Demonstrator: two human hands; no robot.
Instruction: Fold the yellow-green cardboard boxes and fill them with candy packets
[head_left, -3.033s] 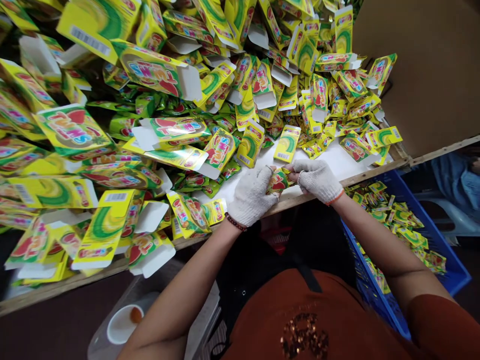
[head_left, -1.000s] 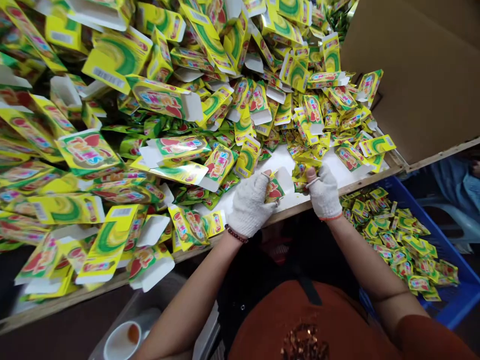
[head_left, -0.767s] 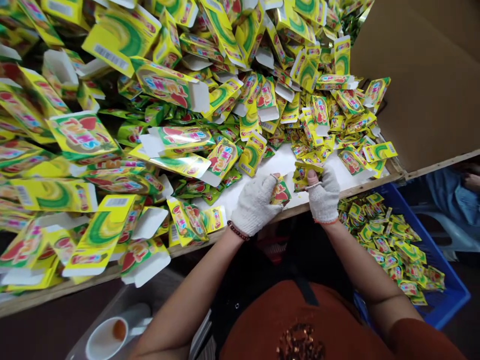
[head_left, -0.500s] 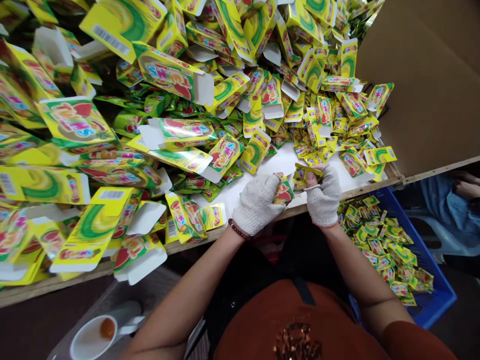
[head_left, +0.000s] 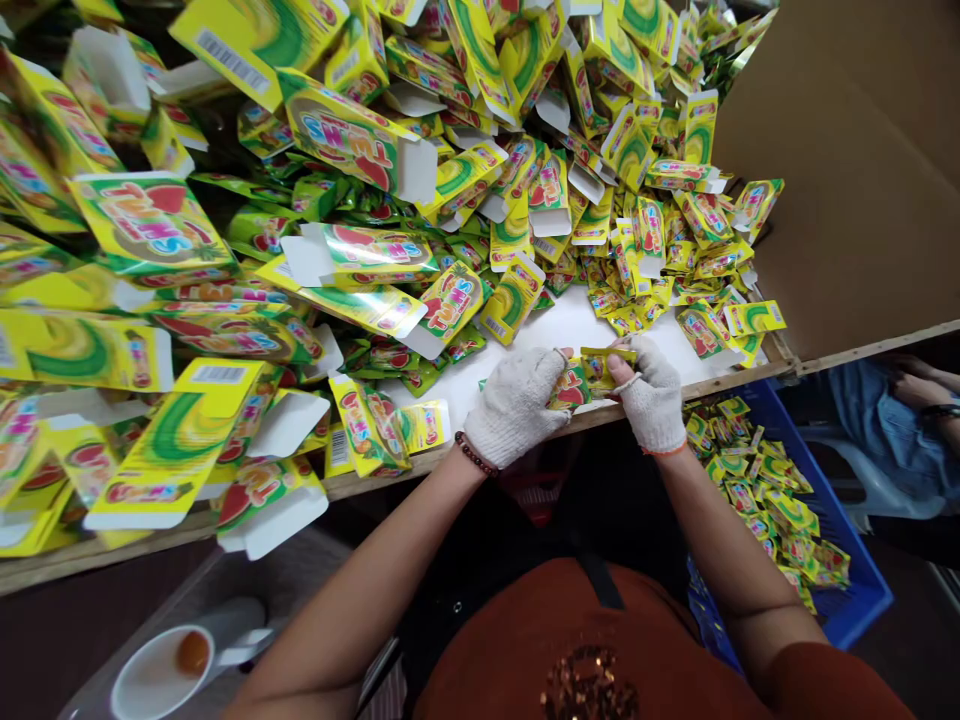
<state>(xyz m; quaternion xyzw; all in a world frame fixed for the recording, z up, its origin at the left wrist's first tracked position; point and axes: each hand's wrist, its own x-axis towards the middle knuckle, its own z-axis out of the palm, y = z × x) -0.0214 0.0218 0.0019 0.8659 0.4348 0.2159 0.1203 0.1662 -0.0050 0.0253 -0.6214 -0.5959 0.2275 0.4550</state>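
Gloved in white knit with bare fingertips, my left hand (head_left: 517, 405) is closed around a small printed carton (head_left: 570, 385) with a watermelon picture. My right hand (head_left: 651, 395), in a matching glove, pinches a small yellow sachet (head_left: 598, 368) between thumb and fingers. The sachet lies right against the carton's right end; whether part of it is inside I cannot tell. Both hands are over the front edge of a white work surface (head_left: 577, 308). Just left of my left hand lies a yellow-and-green carton (head_left: 369, 425).
Many open-flapped cartons (head_left: 161, 225) heap up on the left and back, with green packets among them. A brown cardboard panel (head_left: 847, 180) stands at right. Below it, a blue crate (head_left: 862, 600) holds many sachets. A white mug (head_left: 161, 665) sits lower left. Another person's hand (head_left: 919, 385) shows far right.
My right hand has brought the sachet left, up against the carton. The carton in my left hand shows a little more. The whole view has shifted slightly.
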